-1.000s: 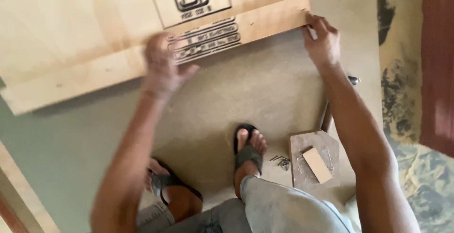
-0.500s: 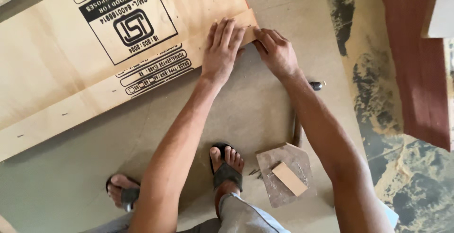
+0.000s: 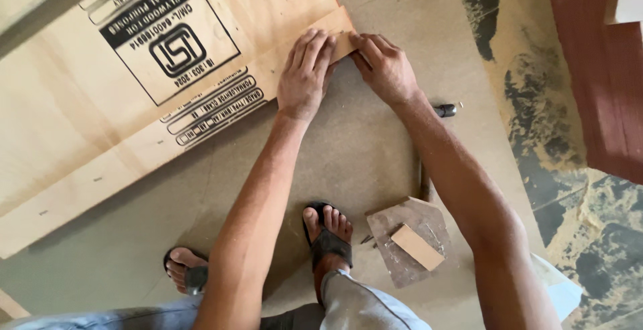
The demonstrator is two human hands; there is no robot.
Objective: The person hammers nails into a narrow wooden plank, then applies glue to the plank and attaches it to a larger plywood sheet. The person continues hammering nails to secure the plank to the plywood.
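A big plywood sheet (image 3: 80, 102) is lying flat on the floor, filling the upper left, with a black printed stamp on its face. A long plywood strip (image 3: 201, 125) is lying along the sheet's near edge, running from lower left up to its end at upper middle, where both hands are meeting. Under it all a grey-brown board (image 3: 362, 149) is covering the floor. A dark red panel (image 3: 603, 82) is sitting at the far right, well apart from the hands, over stained concrete (image 3: 589, 236).

The person is bending over, both arms reaching forward. The left hand (image 3: 306, 75) is pressing flat on the strip's end, fingers stretched out together, palm down, grip open, not clasping anything. The right hand (image 3: 385, 69) is just beside it, fingertips pinching the very corner of the strip, grip closing on that corner; the two hands are almost touching.

Two feet in dark sandals are standing on the board, one (image 3: 327, 236) between the arms, the other (image 3: 186, 271) to lower left. Beside the nearer foot a small rough board scrap (image 3: 402, 236) is lying with a little pale wood block (image 3: 416, 247) on top. A dark metal tool (image 3: 442, 110) is poking out just behind the right forearm, mostly hidden.
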